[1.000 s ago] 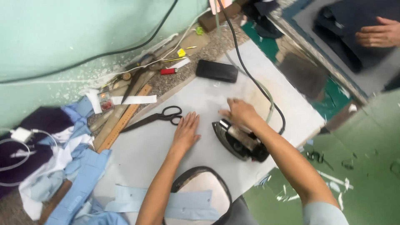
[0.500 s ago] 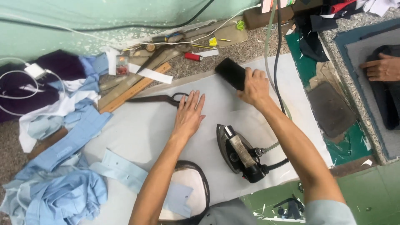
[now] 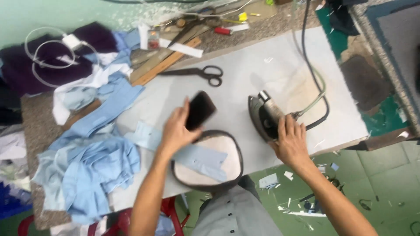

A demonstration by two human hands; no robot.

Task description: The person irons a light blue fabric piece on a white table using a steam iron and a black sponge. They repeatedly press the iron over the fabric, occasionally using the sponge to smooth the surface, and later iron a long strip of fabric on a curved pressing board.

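Left hand (image 3: 175, 131): closed around a black phone (image 3: 200, 110), lifted above the grey ironing pad (image 3: 245, 74) just over an oval pressing form (image 3: 208, 159) bearing a light blue cloth strip (image 3: 183, 154). Right hand (image 3: 291, 142): fingers curled on the handle of the iron (image 3: 264, 114), which rests on the pad. Scissors (image 3: 194, 73) lie beyond, near a blue garment pile (image 3: 94, 164).

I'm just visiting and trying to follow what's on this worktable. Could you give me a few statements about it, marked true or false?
1. The left hand holds a black phone. True.
2. The right hand rests on the iron. True.
3. The scissors are in the right hand. False: they lie on the white board, untouched.
4. The blue cloth is piled right of the iron. False: it lies to the left.
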